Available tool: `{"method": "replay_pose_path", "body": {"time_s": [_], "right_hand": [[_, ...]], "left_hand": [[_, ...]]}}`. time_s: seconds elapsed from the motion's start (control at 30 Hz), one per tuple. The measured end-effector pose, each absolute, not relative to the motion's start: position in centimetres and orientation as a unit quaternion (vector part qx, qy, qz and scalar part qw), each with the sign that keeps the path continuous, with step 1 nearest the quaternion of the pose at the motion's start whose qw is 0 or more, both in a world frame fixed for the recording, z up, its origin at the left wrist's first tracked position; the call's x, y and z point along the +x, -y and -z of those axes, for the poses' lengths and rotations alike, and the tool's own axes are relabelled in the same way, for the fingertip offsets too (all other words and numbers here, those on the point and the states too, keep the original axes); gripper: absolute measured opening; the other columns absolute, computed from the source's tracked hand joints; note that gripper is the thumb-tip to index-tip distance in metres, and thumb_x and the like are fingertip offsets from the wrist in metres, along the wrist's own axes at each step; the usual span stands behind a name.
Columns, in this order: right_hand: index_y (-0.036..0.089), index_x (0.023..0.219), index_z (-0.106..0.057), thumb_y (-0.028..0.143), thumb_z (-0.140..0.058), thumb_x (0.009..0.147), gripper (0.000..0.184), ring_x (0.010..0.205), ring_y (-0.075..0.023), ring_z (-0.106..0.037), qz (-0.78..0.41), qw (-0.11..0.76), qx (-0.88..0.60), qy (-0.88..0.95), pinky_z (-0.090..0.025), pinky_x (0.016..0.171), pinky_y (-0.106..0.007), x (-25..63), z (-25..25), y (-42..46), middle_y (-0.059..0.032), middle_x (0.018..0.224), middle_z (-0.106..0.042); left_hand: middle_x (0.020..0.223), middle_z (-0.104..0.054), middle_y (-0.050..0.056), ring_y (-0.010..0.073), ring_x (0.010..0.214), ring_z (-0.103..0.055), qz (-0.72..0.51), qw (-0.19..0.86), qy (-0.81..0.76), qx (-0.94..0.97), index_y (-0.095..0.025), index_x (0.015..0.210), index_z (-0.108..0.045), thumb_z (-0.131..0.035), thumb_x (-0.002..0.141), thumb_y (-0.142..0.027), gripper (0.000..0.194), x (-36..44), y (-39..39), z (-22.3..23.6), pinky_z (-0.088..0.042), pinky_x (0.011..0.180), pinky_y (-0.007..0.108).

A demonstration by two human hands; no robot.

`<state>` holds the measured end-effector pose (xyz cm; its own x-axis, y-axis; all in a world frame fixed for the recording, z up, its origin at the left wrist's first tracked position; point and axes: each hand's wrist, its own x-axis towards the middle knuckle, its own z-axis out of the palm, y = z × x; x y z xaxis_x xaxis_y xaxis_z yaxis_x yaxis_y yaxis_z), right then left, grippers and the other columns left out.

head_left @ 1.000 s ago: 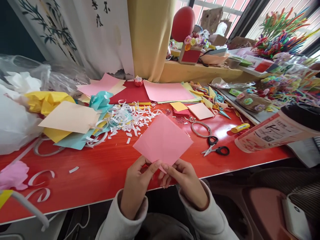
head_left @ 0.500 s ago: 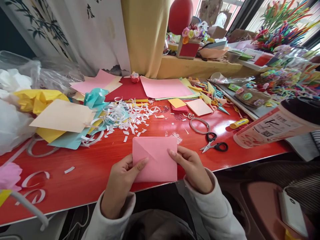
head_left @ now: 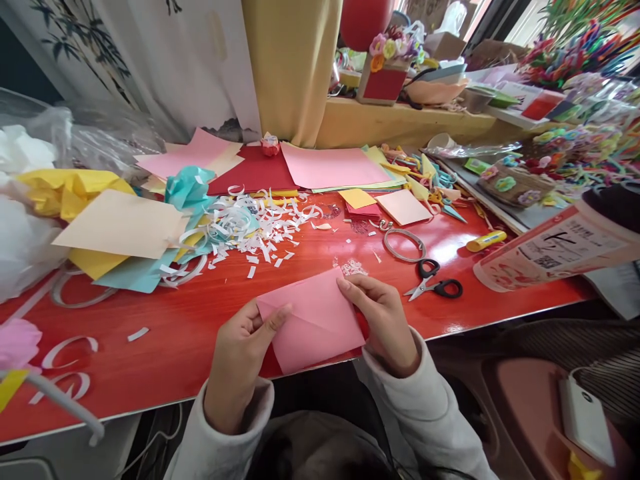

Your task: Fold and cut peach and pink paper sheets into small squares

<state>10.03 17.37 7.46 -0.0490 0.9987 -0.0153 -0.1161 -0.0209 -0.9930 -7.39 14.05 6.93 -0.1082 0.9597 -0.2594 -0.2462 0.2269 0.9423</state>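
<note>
A square of pink paper (head_left: 317, 327) with crease lines across it is held slightly tilted over the front edge of the red table. My left hand (head_left: 245, 360) pinches its upper left corner, thumb on top and fingers behind. At the upper right corner, my right hand (head_left: 383, 317) grips the sheet the same way. Just right of that hand lie black-handled scissors (head_left: 434, 281), blades parted, and a grey ring (head_left: 404, 245).
White paper shreds (head_left: 250, 223) cover the table's middle left, beside a beige sheet (head_left: 123, 223). A pink sheet (head_left: 335, 167) lies at the back. Rightward are a yellow glue stick (head_left: 486, 241) and a large leaning cup (head_left: 555, 247).
The pink paper turned from a diamond held by its near corner to a square held at both sides, then tilted with its right side higher. My hands moved apart.
</note>
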Motion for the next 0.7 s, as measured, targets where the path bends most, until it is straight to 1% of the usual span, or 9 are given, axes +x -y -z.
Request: {"method": "replay_pose_path", "body": {"time_s": [0.13, 0.27, 0.43, 0.6, 0.7], "right_hand": [[0.020, 0.087, -0.069, 0.039, -0.065, 0.075, 0.023, 0.057, -0.0109, -0.048, -0.550, 0.514, -0.473, 0.458, -0.035, 0.051, -0.022, 9.95, -7.51, -17.42, 0.0010, 0.064, -0.059], [0.018, 0.078, -0.068, 0.040, -0.065, 0.075, 0.022, 0.053, -0.0092, -0.043, -0.535, 0.506, -0.488, 0.469, -0.031, 0.048, -0.021, 10.04, -7.66, -17.34, 0.0018, 0.060, -0.055], [0.017, 0.068, -0.063, 0.042, -0.063, 0.076, 0.026, 0.052, -0.0089, -0.040, -0.518, 0.509, -0.497, 0.474, -0.030, 0.048, -0.022, 10.06, -7.70, -17.23, 0.0024, 0.058, -0.051], [0.017, 0.067, -0.060, 0.042, -0.060, 0.078, 0.028, 0.052, -0.0087, -0.036, -0.471, 0.497, -0.524, 0.506, -0.027, 0.048, -0.022, 9.90, -7.78, -17.28, 0.0031, 0.056, -0.045], [0.017, 0.067, -0.060, 0.043, -0.059, 0.078, 0.029, 0.052, -0.0089, -0.035, -0.443, 0.488, -0.539, 0.524, -0.027, 0.049, -0.023, 9.80, -7.87, -17.38, 0.0030, 0.056, -0.043]], "left_hand": [[0.086, -0.071, 0.004, 0.0188, 0.080, -0.063, -0.519, 0.563, -0.546, 0.339, -0.017, 0.090, -0.068, -0.072, 0.067, -0.036, 0.030, -7.40, -14.09, -6.75, -0.051, 0.067, 0.026], [0.078, -0.070, 0.002, 0.0163, 0.074, -0.062, -0.518, 0.544, -0.566, 0.340, -0.017, 0.084, -0.069, -0.072, 0.067, -0.036, 0.026, -7.36, -14.09, -6.71, -0.050, 0.065, 0.024], [0.077, -0.069, 0.001, 0.0152, 0.071, -0.059, -0.519, 0.529, -0.570, 0.354, -0.017, 0.082, -0.068, -0.070, 0.069, -0.036, 0.024, -7.49, -14.02, -6.49, -0.048, 0.063, 0.024], [0.070, -0.066, -0.001, 0.0124, 0.065, -0.055, -0.513, 0.514, -0.577, 0.374, -0.017, 0.074, -0.066, -0.068, 0.070, -0.038, 0.021, -7.51, -14.00, -6.30, -0.044, 0.058, 0.021], [0.069, -0.066, -0.001, 0.0125, 0.066, -0.055, -0.503, 0.500, -0.588, 0.389, -0.017, 0.072, -0.065, -0.068, 0.070, -0.039, 0.022, -7.59, -13.89, -6.15, -0.044, 0.059, 0.021]]}}
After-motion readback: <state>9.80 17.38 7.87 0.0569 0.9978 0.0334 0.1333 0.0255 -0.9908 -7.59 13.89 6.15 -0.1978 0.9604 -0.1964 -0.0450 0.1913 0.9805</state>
